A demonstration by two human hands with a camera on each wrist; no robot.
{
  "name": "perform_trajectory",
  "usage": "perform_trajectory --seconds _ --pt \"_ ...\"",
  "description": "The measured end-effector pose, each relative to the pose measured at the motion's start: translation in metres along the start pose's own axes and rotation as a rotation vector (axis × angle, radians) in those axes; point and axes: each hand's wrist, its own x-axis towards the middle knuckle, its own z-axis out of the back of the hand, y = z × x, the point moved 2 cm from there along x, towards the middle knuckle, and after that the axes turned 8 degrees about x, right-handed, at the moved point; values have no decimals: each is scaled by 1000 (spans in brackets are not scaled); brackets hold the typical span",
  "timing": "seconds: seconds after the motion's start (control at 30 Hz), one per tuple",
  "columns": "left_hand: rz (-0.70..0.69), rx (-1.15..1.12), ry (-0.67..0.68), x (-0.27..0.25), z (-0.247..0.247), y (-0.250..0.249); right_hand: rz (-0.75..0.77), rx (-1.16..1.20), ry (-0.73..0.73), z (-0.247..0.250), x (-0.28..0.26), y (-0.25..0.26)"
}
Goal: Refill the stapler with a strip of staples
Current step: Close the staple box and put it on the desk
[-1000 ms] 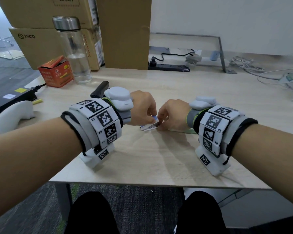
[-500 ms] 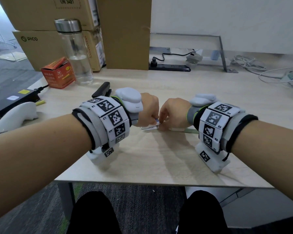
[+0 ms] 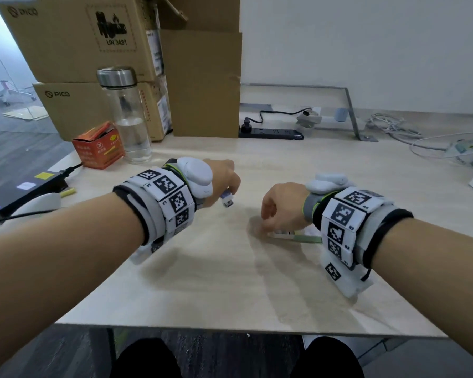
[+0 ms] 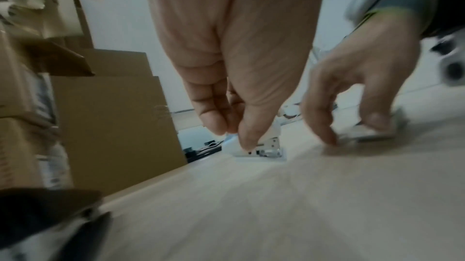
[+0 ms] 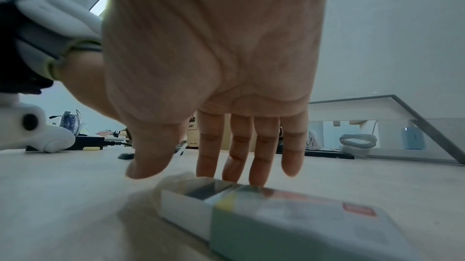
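A small white stapler is pinched between the thumb and fingers of my left hand, low over the desk left of centre; whether it touches the desk is unclear. My right hand hovers over a pale green staple box. Its fingers point straight down and touch the far side of the box, the thumb spread to the left. The box's white drawer is slid partly out and shows a dark strip of staples. The hand hides most of the box in the head view.
At the back left stand stacked cardboard boxes, a glass bottle and an orange carton. A black power strip and loose cables lie along the back. A white controller sits at the left edge.
The hands were together at the desk's centre around the stapler. Now they are apart: the left has carried the stapler left, the right has gone right to the staple box.
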Motion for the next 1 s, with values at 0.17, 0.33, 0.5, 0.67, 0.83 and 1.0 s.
perform_trajectory --seconds 0.17,0.33,0.5,0.67,0.83,1.0 --pt "-23 104 96 21 -3 49 0 -32 33 3 2 -5" --pt "-44 137 137 39 -19 62 -6 28 45 3 -8 -19" --pt "-39 168 206 43 -32 58 -52 -67 71 7 -21 -35" --pt "15 117 165 36 -33 51 -102 -123 105 6 -29 -44" --pt "83 -260 -85 9 -23 17 -89 -93 55 3 -36 -45" --pt "55 -654 -71 -17 -17 -25 -44 53 -70 6 -39 -42"
